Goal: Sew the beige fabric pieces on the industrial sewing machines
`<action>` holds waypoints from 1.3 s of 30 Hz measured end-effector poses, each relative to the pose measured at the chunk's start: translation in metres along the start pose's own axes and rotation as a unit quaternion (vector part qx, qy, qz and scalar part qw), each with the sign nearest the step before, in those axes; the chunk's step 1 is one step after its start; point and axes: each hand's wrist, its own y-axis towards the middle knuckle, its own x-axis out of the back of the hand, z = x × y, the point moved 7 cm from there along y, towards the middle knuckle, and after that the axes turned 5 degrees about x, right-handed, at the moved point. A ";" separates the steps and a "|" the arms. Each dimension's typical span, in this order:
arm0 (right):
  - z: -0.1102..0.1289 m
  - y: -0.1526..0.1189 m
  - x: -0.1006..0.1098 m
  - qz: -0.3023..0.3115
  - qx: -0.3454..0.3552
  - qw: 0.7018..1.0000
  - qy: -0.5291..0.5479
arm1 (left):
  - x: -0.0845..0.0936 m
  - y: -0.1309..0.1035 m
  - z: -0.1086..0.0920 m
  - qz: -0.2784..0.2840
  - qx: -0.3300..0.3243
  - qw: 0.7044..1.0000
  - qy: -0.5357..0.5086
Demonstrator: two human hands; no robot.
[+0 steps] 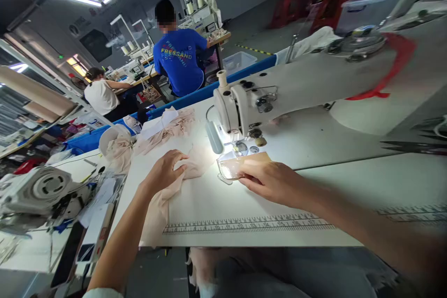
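My left hand (168, 167) lies over thin beige fabric (199, 160) on the sewing table, thumb and fingers apart. The fabric runs from beside the machine's needle area down to the table's front edge. My right hand (263, 178) is closed, its fingertips pinching a flat tan piece (228, 167) just in front of the presser foot. This piece looks shiny under the lamp; its material is unclear, and the hand covers part of it. A thin clear loop (225, 180) shows at its near left corner. The white sewing machine (232, 107) stands above, its needle area brightly lit.
A printed ruler (244, 227) runs along the table's front edge. Gathered beige cloth (171, 128) lies at the back left. Dark scissors (412, 146) lie at the right. Another machine (45, 188) stands at left. Two people (179, 58) sit at machines beyond the blue trough (206, 93).
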 end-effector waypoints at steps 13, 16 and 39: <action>0.032 0.032 -0.032 -0.002 -0.020 0.997 -0.077 | -0.017 -0.065 0.029 -0.113 0.042 0.992 0.028; 0.032 0.051 -0.039 -0.025 -0.023 0.997 -0.073 | -0.021 -0.052 0.020 -0.131 0.066 0.988 0.042; 0.037 0.071 -0.041 -0.082 0.006 0.993 -0.085 | -0.022 -0.023 -0.008 0.096 0.244 0.838 -0.478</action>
